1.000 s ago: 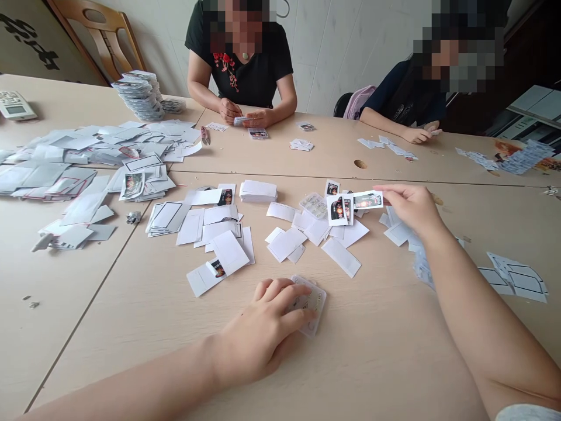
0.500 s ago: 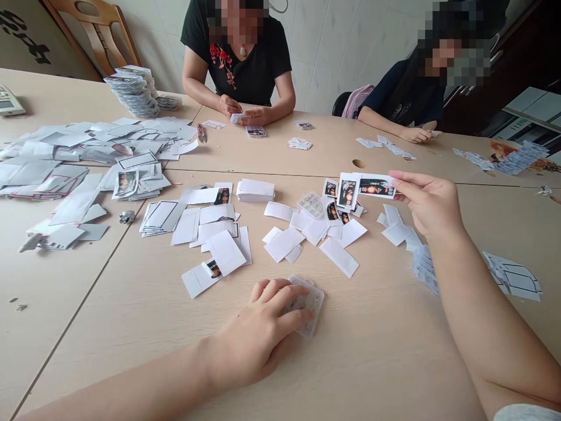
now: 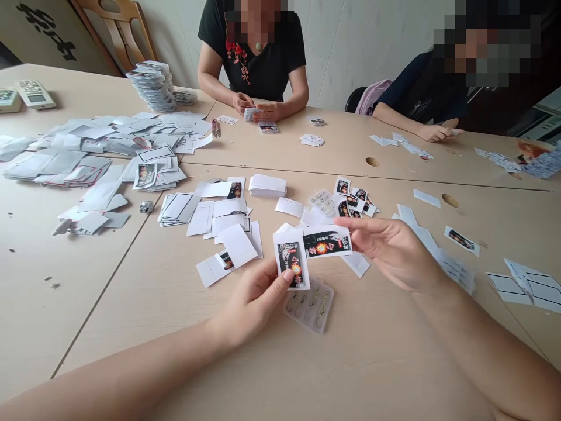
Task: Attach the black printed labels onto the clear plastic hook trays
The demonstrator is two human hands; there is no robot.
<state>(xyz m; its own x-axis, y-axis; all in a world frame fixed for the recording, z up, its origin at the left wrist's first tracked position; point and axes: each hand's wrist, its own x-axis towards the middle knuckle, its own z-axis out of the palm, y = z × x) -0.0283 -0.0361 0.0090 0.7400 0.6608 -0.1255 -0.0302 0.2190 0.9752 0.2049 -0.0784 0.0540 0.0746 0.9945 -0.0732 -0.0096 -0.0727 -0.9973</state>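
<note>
My left hand (image 3: 267,286) pinches a black printed label (image 3: 291,257) with a white border, its thumb across the lower edge. At that label's right side a second, sideways black label (image 3: 326,243) overlaps or meets it; I cannot tell if they are joined. My right hand (image 3: 385,248) grips the far end of this second label between fingers and thumb. Just below the labels a clear plastic box (image 3: 310,310) with small metal hooks inside lies on the table, partly hidden by the labels.
Behind my hands are another clear box (image 3: 323,203), loose printed labels (image 3: 343,186) and stacked white cards (image 3: 267,184). A big heap of white packets (image 3: 87,140) lies left, near a tall stack of boxes (image 3: 151,88). Two people (image 3: 254,58) sit across the table (image 3: 263,374).
My left hand has left the clear box and taken hold of one label. My right hand has come down and left with the labels, now above the box. The view has shifted.
</note>
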